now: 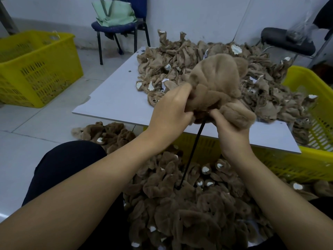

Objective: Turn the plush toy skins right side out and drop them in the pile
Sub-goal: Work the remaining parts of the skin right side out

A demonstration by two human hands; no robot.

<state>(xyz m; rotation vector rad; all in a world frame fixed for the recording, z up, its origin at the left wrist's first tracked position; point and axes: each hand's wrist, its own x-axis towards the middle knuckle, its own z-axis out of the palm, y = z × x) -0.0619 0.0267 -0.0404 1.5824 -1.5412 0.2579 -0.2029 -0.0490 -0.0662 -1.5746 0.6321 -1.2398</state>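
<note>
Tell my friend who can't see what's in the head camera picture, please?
Two hands, the left hand and right hand, grip a fuzzy brown plush toy skin over a thin black rod. Behind it, a white table holds a heap of inside-out skins; below lies a pile of finished furry skins.

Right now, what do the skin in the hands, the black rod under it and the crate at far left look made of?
Skin: tan short-pile plush, matte and soft, judging by its fuzzy folds. Black rod: thin, straight, smooth; metal or hard plastic, cannot tell which. Yellow crate: moulded plastic, slightly glossy, with slotted walls.
</note>
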